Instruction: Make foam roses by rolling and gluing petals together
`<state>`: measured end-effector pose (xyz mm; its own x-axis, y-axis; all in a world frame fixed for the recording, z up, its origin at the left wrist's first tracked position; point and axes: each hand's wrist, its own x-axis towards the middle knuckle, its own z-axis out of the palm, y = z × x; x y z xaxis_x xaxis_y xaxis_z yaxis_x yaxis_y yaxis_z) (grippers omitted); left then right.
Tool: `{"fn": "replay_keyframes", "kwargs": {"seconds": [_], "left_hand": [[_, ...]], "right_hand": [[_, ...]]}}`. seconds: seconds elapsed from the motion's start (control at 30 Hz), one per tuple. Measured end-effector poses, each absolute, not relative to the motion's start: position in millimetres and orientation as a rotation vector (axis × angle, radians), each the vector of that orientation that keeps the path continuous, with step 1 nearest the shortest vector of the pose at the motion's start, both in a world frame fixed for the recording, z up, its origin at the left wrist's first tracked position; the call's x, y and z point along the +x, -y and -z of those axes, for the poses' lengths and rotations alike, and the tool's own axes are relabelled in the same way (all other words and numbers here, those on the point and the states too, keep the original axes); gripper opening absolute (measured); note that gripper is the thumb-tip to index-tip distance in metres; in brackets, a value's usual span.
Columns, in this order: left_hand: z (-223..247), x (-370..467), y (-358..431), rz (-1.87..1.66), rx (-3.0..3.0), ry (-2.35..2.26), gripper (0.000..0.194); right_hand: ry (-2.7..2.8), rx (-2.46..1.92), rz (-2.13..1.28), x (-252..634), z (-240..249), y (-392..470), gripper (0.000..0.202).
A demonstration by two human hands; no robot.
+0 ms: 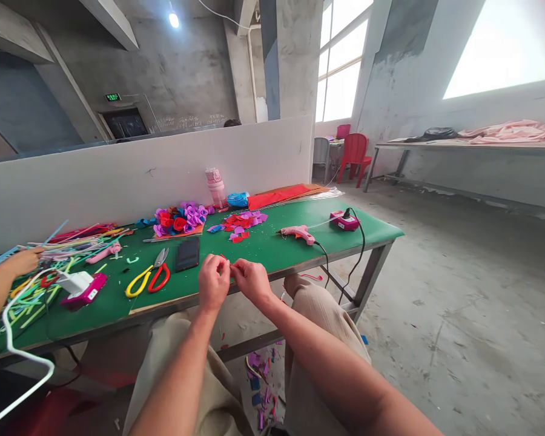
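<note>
The left hand (pixel 214 281) and right hand (pixel 251 280), each grip pinched closed, share a small red piece (pixel 224 257), probably steadying it.

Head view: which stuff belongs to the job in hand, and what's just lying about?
Likely the job:
- red scrap, pinched
- petals
- flowers
- right-side glue gun
- scissors

Likely just lying about:
- phone
- pink bottle
- floor scraps

trousers (pixel 320 312): beige, loose, creased | forearms (pixel 184 369): bare | left grip (pixel 214 281): bare | right grip (pixel 252 280): bare
</note>
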<state>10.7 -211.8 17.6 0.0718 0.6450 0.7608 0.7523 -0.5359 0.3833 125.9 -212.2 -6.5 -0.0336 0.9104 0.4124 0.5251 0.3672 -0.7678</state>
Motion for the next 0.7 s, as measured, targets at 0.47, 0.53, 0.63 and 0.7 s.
{"fn": "replay_keyframes", "kwargs": {"seconds": [0.47, 0.53, 0.63, 0.7], "left_hand": [[-32.2, -21.2, 216.1, 1.91, -2.722, 1.761, 0.035], [-37.7, -26.4, 222.5, 1.699, -3.173, 1.712, 0.042], [-41.8, -29.1, 225.9, 1.524, -3.313, 1.742, 0.025], [-39.7, -26.5, 223.1, 1.696, -3.097, 1.927, 0.023]], "right_hand": [[1.111, -0.81, -1.334, 134.5, 5.5, 195.9, 0.034], [1.084, -0.786, -1.339, 137.8, 2.6, 196.4, 0.037], [1.071, -0.765, -1.352, 140.8, -2.1, 199.4, 0.039], [1.082, -0.729, -1.381, 141.0, -4.7, 201.9, 0.04]]}}
